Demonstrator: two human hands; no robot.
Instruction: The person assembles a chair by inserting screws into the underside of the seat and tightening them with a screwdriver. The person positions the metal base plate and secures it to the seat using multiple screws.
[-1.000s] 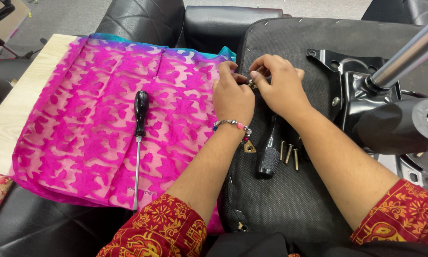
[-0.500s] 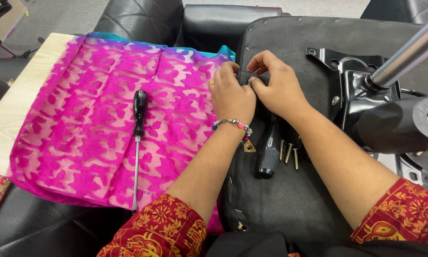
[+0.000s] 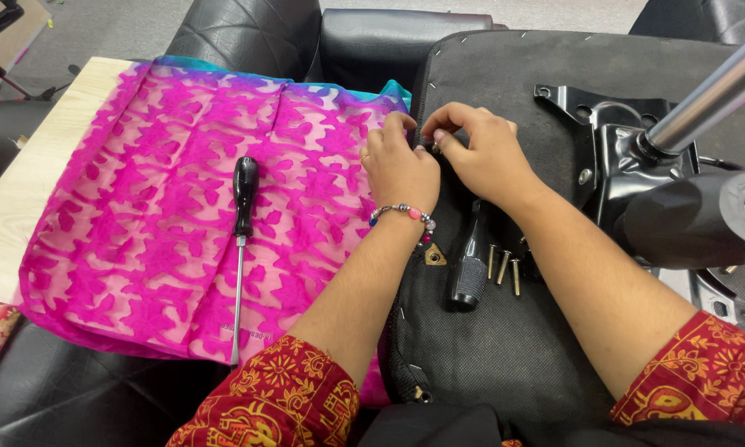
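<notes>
Pink cloth (image 3: 141, 223) covers a wooden board (image 3: 41, 165) among black leather seats (image 3: 248, 33).

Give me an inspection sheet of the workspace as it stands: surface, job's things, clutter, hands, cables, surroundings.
Surface: pink patterned cloth spread over a pale wooden board; beside it the black fabric underside of an upturned chair seat.
Job's things: both hands pinch at the seat's left edge; what they grip is too small to tell.
Clutter: long screwdriver on the cloth; second black-handled tool and loose bolts on the seat.
Hands: left hand, beaded bracelet at the wrist, and right hand close together, fingertips meeting.
Cables: nothing seen.
Surroundings: metal chair mechanism with chrome column; black quilted leather seating behind.
</notes>
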